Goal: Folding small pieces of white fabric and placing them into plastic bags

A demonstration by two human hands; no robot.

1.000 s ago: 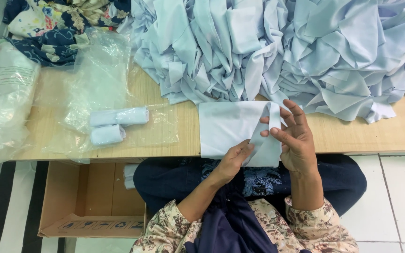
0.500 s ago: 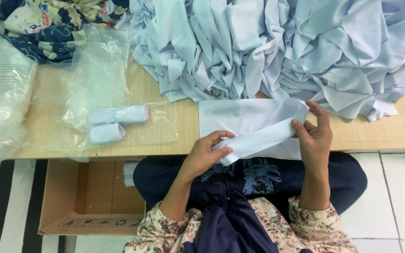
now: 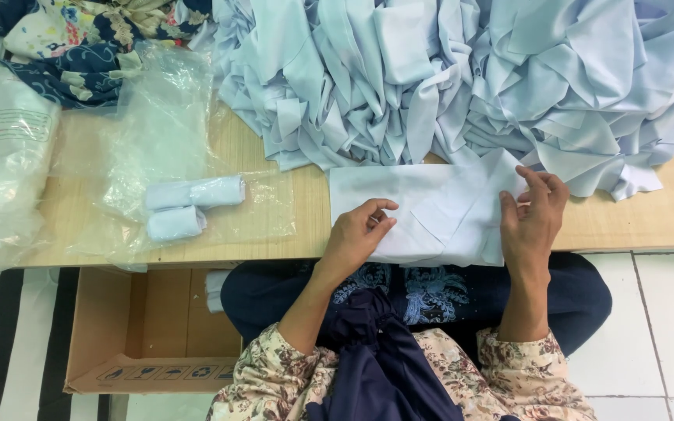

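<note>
Wooden tabletop (image 3: pixel 649 222) fills the upper half of the view, and at its near edge, dead centre, lies the pale blue cloth piece (image 3: pixel 431 210) being folded flat. The left hand (image 3: pixel 356 234) presses its curled fingers onto the cloth's left part; the right hand (image 3: pixel 532 218) pinches the right edge between thumb and fingertips, fingers narrow. The fabric looks thin, light and limp; I judge it will drape and slide easily, so the edges and corners are the places to grip, with a palm holding the middle down.

At twelve o'clock from the cloth rises a big heap of similar blue pieces (image 3: pixel 470 78), touching its far edge. At nine o'clock, well apart, two rolled blue bundles (image 3: pixel 189 204) rest on clear plastic bags (image 3: pixel 157 132). Farther out at nine to ten o'clock, a bulging white plastic package (image 3: pixel 5 179) with a rectangular printed panel hangs over the table's end. At eleven o'clock sits patterned dark blue fabric (image 3: pixel 64 47). At seven o'clock, under the table, an open brown cardboard box (image 3: pixel 150 335) shows small dark symbols along its front flap.
</note>
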